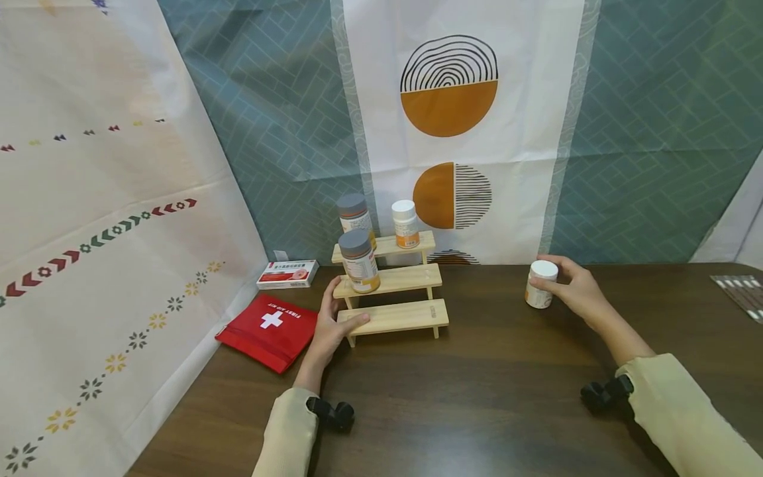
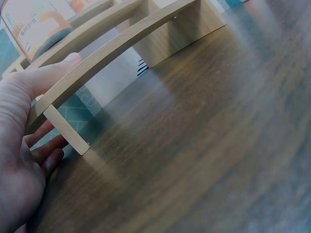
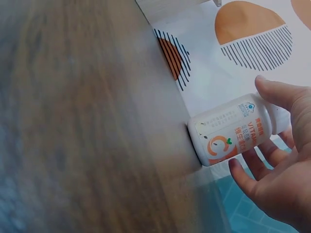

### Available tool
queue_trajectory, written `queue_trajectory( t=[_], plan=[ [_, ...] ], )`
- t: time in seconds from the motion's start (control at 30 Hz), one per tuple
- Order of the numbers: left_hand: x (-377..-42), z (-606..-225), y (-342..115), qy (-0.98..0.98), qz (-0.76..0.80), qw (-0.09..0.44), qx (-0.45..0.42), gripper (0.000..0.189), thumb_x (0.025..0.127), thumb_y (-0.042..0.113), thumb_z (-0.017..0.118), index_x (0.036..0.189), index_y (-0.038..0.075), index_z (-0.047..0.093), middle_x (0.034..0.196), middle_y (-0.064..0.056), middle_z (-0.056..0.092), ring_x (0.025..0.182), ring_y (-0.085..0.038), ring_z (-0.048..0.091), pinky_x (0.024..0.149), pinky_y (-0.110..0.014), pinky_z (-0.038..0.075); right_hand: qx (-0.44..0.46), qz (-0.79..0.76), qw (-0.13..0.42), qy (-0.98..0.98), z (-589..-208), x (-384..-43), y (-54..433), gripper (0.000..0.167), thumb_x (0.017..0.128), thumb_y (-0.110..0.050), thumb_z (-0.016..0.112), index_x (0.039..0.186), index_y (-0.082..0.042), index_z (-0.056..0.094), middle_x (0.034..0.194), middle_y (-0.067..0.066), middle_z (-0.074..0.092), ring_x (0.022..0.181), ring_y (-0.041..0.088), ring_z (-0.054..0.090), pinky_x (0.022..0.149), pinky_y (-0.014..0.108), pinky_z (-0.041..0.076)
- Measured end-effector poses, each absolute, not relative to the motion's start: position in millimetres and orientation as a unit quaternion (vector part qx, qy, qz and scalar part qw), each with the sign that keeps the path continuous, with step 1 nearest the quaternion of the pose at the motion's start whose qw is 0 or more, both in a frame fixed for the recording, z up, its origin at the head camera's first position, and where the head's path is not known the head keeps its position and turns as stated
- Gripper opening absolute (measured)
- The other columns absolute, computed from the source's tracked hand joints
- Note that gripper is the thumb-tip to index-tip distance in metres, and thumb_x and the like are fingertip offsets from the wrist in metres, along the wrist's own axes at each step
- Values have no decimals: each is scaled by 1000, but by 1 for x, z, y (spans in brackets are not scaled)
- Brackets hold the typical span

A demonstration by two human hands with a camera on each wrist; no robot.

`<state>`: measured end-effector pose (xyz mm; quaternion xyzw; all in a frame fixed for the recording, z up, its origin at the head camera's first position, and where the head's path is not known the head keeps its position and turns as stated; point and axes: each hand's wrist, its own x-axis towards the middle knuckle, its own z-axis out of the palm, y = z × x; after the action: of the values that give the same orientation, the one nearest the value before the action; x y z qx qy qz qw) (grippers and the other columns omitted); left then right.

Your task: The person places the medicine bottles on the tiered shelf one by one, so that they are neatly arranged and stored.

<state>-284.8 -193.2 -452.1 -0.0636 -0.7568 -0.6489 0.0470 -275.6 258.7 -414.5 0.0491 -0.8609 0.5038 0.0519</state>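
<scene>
My left hand (image 1: 324, 328) grips the left end of a three-tier wooden stand (image 1: 411, 317), the thumb over the lowest step and the other fingers low beside its leg. In the right wrist view, a white vitamin bottle (image 3: 232, 130) with an orange label is held near its cap between the thumb and fingers of my right hand (image 3: 286, 160). Its base appears to touch the table. Two grey-capped bottles occupy the stand's left side, one on the middle step (image 1: 360, 265) and one on the top step (image 1: 353, 211). Another white bottle (image 1: 406, 224) stands at the top step's right.
Left of the stand lie a red first aid kit pouch (image 1: 271, 331) and a white medicine box (image 1: 288, 273). A flat pack of swab-like sticks (image 1: 741, 295) lies at the far right of the brown table (image 1: 477, 397). Patterned cloth (image 1: 286, 132) hangs behind.
</scene>
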Motion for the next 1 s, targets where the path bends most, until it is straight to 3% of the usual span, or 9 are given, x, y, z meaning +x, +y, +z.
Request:
queue_trajectory(
  t=[0.2,0.5,0.83,1.0],
  plan=[
    [-286,-453,-193,-757,-649,45,-62,93,81,6,76,152,34,22,139,-19,48,130,-31,44,107,-43,33,34,499,45,-865,-417,-278,261,72,95,-36,62,149,-2,31,147,31,38,136,51,34,102,68,32],
    [-286,-453,-192,-757,-649,46,-61,93,81,6,76,152,34,23,138,-19,50,128,-31,46,100,-34,36,33,495,34,-867,-418,-279,262,72,95,-34,62,150,0,29,148,34,35,137,54,31,102,69,30],
    [-284,-451,-194,-756,-649,48,-63,93,81,5,76,151,34,23,136,-20,50,127,-31,46,100,-35,36,28,505,36,-862,-415,-278,259,73,94,-38,63,148,0,32,148,31,36,139,52,28,104,69,29],
    [-284,-451,-194,-757,-649,47,-65,93,81,5,76,152,34,22,137,-20,50,127,-31,47,100,-35,37,27,513,39,-857,-411,-275,256,74,94,-39,62,150,-2,31,147,30,38,135,49,34,103,64,34]
  ],
)
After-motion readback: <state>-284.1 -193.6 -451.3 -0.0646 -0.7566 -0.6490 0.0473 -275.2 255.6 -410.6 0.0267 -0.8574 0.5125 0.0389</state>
